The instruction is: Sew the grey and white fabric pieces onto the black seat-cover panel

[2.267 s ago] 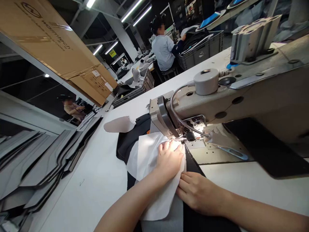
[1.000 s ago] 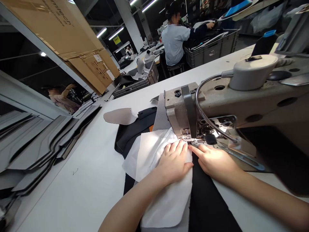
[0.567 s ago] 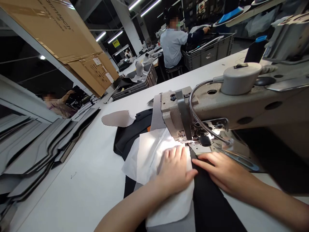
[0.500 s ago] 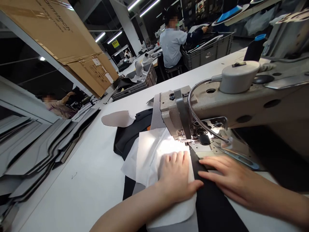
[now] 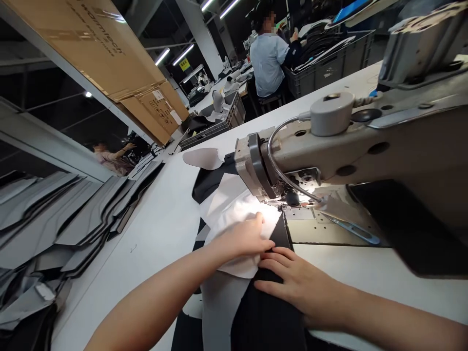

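The white fabric piece [image 5: 237,219] lay on top of the black fabric panel [image 5: 266,312], its far edge just in front of the presser foot [image 5: 276,204] of the industrial sewing machine [image 5: 347,151], in the bright pool of the needle light. The left hand [image 5: 243,239] rested flat on the white piece, fingers spread and pressing rather than gripping. The right hand [image 5: 296,280] lay open, palm down, on the black panel just beside it, fingertips touching the white piece's near edge. To guide the layers well, both palms would probably need to keep even, light pressure so the edges stayed aligned, with the fingertips well short of the needle. A grey fabric strip [image 5: 219,302] showed beneath the white piece toward the near edge of the white counter [image 5: 153,239]. A pale cut piece [image 5: 203,158] lay farther along, behind the machine head. To the left sat stacks of grey cut panels [image 5: 73,224], with cardboard boxes [image 5: 109,58] on a shelf above. Farther off, a seated person in a light blue shirt [image 5: 268,58] worked beside grey crates [image 5: 329,63].
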`<state>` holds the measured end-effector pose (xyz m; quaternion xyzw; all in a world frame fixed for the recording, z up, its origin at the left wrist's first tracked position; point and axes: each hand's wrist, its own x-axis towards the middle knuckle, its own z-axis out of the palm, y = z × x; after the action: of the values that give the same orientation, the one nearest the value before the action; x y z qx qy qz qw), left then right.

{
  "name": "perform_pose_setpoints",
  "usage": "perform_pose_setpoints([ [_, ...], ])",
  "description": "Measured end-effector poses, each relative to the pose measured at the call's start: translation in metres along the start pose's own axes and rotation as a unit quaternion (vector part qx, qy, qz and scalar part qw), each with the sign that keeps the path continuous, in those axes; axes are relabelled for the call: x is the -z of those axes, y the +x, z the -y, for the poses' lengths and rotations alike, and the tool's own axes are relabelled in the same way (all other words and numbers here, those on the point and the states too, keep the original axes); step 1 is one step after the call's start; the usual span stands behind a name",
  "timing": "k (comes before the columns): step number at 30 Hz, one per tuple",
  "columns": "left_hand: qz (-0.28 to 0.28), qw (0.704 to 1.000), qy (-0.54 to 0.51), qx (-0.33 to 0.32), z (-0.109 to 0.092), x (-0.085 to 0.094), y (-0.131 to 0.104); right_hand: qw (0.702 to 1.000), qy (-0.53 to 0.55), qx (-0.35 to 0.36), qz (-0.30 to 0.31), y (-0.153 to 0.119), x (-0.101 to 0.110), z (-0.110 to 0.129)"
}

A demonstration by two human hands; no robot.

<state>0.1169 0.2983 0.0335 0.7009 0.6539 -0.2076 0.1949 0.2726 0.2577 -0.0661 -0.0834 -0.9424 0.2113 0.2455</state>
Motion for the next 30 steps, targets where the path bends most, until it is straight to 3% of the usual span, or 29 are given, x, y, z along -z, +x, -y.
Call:
perform_pose_setpoints([
  [5,-0.036,0.987,0.158,-0.022,-0.015,-0.018,0.000,0.999,-0.005,-0.009,0.039,-0.014,0.004,0.002],
  [10,-0.061,0.972,0.226,-0.035,-0.020,-0.028,0.000,0.994,-0.100,-0.011,-0.051,-0.014,-0.004,0.002],
  [12,-0.061,0.974,0.212,-0.044,-0.015,-0.022,0.001,0.986,-0.138,-0.014,-0.090,-0.013,-0.010,0.003],
  [14,-0.025,0.984,0.165,-0.060,-0.008,-0.011,0.002,0.981,-0.157,-0.017,-0.109,-0.012,-0.015,0.003],
  [19,0.018,0.981,-0.016,-0.194,-0.007,0.013,0.010,0.983,-0.147,-0.024,-0.104,-0.011,-0.021,0.002],
  [24,0.054,0.991,0.009,-0.120,-0.018,0.012,0.019,0.980,-0.158,-0.032,-0.121,-0.011,-0.020,-0.006],
  [27,0.037,0.994,0.049,-0.093,-0.020,0.007,0.022,0.974,-0.171,-0.041,-0.142,-0.010,-0.012,-0.012],
  [30,0.007,0.994,0.059,-0.097,-0.015,0.002,0.023,0.975,-0.161,-0.096,-0.122,-0.009,0.001,-0.018],
])
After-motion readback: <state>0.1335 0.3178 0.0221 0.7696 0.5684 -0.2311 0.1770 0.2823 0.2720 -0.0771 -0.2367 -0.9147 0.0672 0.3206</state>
